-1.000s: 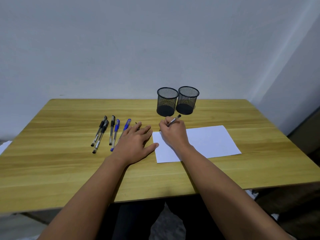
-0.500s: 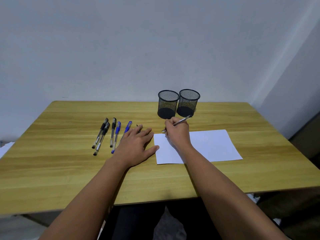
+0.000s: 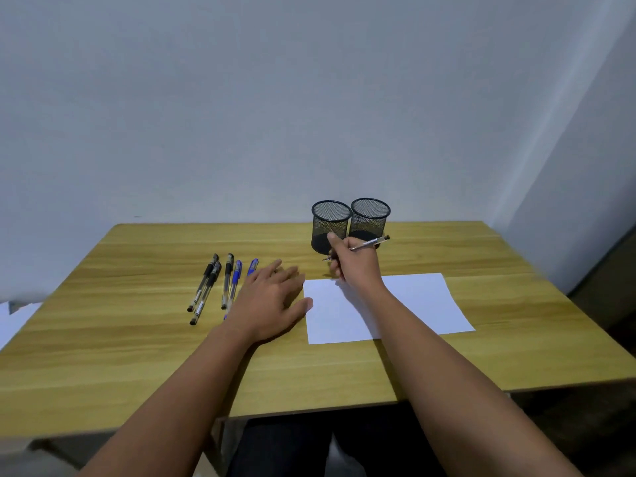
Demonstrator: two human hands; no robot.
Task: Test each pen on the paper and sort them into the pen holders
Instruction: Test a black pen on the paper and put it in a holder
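My right hand (image 3: 354, 261) grips a pen (image 3: 370, 243) above the table, just past the far left corner of the white paper (image 3: 413, 304) and in front of the left mesh pen holder (image 3: 331, 223). The right mesh pen holder (image 3: 370, 216) stands beside it; both look empty. My left hand (image 3: 272, 299) lies flat with fingers spread, left of the paper. Several capped pens (image 3: 206, 287), black and blue, lie in a row left of that hand; it partly covers the nearest blue ones.
The wooden table (image 3: 120, 356) runs to a plain wall at the back and a corner on the right. Some white sheets (image 3: 17, 318) show beyond the table's left edge. My legs are under the front edge.
My right hand has lifted the pen off the paper and moved it back toward the mesh holders. The left hand has stayed flat on the table.
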